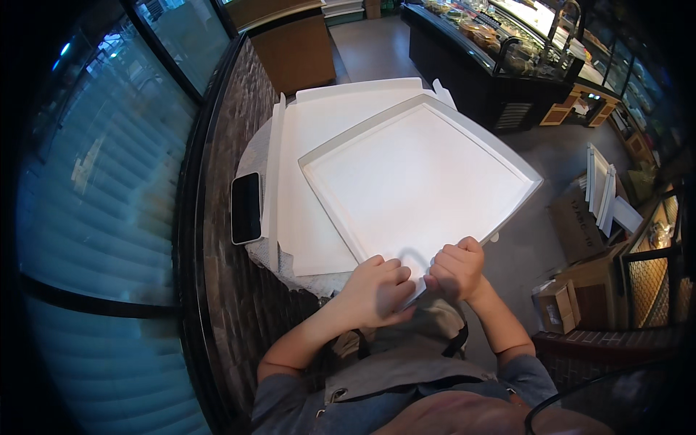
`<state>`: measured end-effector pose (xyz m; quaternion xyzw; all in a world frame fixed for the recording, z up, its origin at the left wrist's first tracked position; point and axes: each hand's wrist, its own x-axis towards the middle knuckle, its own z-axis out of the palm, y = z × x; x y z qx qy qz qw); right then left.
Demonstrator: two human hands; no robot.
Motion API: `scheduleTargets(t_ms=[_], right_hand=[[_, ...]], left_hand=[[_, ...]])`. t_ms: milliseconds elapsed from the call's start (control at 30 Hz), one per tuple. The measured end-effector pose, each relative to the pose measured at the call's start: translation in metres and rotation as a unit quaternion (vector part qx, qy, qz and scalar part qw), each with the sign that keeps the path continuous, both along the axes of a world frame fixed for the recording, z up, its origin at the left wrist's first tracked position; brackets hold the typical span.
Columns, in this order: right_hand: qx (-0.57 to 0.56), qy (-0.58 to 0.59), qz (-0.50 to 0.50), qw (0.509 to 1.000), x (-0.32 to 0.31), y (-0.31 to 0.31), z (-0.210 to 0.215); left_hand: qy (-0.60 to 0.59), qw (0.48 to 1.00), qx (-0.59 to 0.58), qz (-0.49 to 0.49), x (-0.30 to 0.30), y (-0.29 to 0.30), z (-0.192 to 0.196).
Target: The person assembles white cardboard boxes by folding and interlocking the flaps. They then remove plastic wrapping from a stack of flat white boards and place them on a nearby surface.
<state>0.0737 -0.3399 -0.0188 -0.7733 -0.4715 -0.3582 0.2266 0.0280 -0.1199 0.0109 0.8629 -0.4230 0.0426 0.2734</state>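
Matt white cardboard box tray (417, 174), glossy black phone (246, 207), rough brick ledge (232, 290).

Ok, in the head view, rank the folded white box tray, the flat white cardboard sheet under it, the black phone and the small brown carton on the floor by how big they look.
1. Folded white box tray; the flat white cardboard sheet is partly covered, so these two are uncertain.
2. Black phone.
3. Small brown carton, lower down and farther away.

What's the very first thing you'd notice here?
The big white folded box tray fills the middle, lying on flat white cardboard sheets. Both hands grip its near corner: left hand, right hand. A dark phone lies on the table to the left.
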Motion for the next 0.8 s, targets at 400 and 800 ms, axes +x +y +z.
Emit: scheduleTargets(t_ms=[400,800], right_hand=[[0.068,0.002,-0.045,0.997,0.005,0.006,-0.008],[-0.069,0.084,-0.189,0.976,0.029,-0.056,0.014]], left_hand=[[-0.034,0.993,-0.09,0.074,-0.013,-0.01,-0.006],[-0.208,0.904,0.011,0.373,0.008,0.101,0.032]])
